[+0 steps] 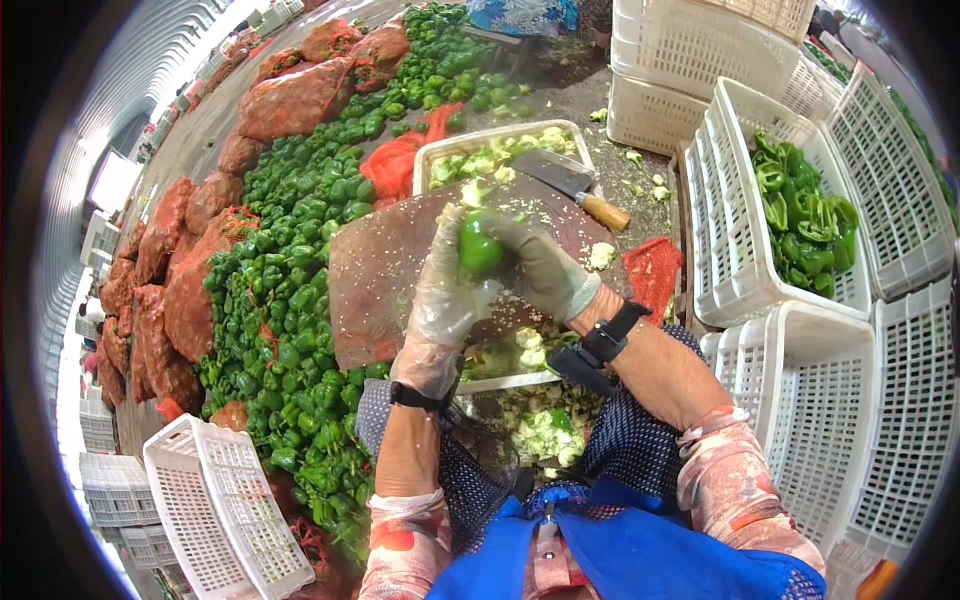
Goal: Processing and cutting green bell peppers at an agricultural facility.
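Observation:
A green bell pepper (480, 243) is held over the brown cutting board (375, 270), in front of my body. My left hand (438, 285), in a clear plastic glove, closes round its left side. From the right, my right hand (545, 265), in a greyish glove, grips the same pepper with bent fingers; its fingertips are partly hidden. Pale seeds are scattered over the board. Beyond my hands lies a cleaver (553, 172) with a wooden handle (604, 212), across the rim of a white tray (428, 150) holding pale green pepper cores (550, 143).
A heap of green bell peppers (290, 260) spreads along the left, with red mesh sacks (300, 100) behind it. At right, a white crate (715, 240) holds cut pepper pieces (800, 215). More white crates (800, 400) stand nearer; another (225, 510) leans at lower left.

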`<move>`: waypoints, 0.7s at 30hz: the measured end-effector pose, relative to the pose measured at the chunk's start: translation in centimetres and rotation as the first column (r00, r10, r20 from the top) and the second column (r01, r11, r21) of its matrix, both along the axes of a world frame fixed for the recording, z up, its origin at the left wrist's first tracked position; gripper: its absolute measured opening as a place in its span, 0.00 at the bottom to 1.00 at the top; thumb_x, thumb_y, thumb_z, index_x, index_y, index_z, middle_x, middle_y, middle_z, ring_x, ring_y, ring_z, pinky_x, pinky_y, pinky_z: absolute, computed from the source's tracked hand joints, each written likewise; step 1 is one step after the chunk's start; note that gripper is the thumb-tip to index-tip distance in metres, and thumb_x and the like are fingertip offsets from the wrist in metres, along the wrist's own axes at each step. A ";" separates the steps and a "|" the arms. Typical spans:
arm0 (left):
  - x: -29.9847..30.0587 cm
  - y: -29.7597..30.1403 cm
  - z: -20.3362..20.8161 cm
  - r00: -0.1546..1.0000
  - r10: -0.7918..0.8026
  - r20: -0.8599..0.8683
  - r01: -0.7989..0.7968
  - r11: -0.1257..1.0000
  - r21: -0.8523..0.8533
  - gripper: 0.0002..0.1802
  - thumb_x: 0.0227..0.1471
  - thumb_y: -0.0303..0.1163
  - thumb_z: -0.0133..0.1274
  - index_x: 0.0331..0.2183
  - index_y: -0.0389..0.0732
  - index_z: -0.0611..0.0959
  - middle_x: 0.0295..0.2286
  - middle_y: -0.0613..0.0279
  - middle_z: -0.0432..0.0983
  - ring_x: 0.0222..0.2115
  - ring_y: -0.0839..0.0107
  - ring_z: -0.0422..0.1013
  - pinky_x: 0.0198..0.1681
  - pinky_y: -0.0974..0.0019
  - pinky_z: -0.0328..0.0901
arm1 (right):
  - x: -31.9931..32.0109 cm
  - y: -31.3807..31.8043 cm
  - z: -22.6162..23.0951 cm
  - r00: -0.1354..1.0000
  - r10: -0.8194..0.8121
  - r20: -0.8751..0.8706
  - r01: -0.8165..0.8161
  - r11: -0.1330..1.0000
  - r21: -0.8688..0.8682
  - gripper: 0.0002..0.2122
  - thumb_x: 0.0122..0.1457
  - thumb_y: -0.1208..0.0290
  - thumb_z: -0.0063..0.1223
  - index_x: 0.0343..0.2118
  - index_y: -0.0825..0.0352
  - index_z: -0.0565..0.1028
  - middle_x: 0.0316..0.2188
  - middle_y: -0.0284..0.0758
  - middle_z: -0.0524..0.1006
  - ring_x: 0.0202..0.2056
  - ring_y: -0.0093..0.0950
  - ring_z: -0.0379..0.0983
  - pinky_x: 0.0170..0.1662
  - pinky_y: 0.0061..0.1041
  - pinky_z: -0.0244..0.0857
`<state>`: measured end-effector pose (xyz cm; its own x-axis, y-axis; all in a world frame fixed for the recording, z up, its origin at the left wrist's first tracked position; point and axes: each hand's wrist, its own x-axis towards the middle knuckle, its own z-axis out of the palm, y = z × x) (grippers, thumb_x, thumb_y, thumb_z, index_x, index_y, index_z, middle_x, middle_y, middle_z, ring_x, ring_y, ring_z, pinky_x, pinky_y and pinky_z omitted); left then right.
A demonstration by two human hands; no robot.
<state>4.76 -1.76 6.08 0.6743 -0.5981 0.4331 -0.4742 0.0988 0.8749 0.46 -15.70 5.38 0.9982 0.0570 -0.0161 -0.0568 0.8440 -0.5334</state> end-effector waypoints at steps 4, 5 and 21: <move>-0.4 0.5 2.5 0.616 -0.397 -0.680 0.176 0.911 -0.373 0.44 0.48 0.35 0.58 0.61 0.41 0.53 0.52 0.50 0.66 0.52 0.60 0.66 0.56 0.61 0.62 | -1.1 -0.5 2.0 0.989 -0.148 0.013 0.129 0.817 -0.561 0.27 0.55 0.54 0.58 0.50 0.71 0.69 0.36 0.37 0.77 0.35 0.26 0.74 0.39 0.26 0.70; -0.2 0.6 1.7 0.623 -0.392 -0.677 0.124 0.904 -0.409 0.44 0.48 0.40 0.58 0.61 0.42 0.55 0.51 0.51 0.67 0.50 0.61 0.67 0.53 0.61 0.64 | -1.3 0.0 2.3 0.984 -0.177 0.028 0.144 0.690 -0.710 0.28 0.55 0.53 0.59 0.50 0.71 0.68 0.36 0.36 0.77 0.35 0.25 0.74 0.38 0.24 0.70; -1.1 1.8 1.2 0.583 -0.235 -0.778 0.035 0.964 -0.265 0.38 0.47 0.54 0.58 0.54 0.44 0.69 0.45 0.62 0.71 0.41 0.71 0.70 0.37 0.70 0.70 | -2.7 0.9 3.3 0.994 -0.020 0.110 0.090 0.722 -0.685 0.19 0.54 0.66 0.60 0.46 0.69 0.71 0.36 0.32 0.76 0.37 0.21 0.70 0.42 0.23 0.67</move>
<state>3.67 0.01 7.29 0.7234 -0.6801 -0.1192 0.4373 0.3177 0.8413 -2.27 -14.78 8.63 0.9982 0.0103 0.0593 0.0550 0.2423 -0.9686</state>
